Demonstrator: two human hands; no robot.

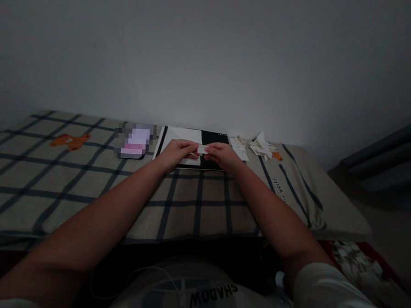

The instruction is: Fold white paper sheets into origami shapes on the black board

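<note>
Between my two hands is a small piece of white paper (202, 149), pinched from both sides. My left hand (178, 153) grips its left edge with thumb and fingers. On the other edge, my right hand (225, 156) pinches with thumb and forefinger. Beneath them lies a flat black-and-white board or book (214, 137), with a white sheet (179, 133) over its left part. Whether the small piece is folded I cannot tell. Just right of the board rest loose white paper pieces (239, 150).
A phone (136, 141) with a lit, blurred screen lies left of the board. Crumpled paper (262, 146) sits to the right. A checked cloth (185, 203) covers the table, which meets a plain wall (210, 57). At lower right, a red container (361, 263) holds paper scraps.
</note>
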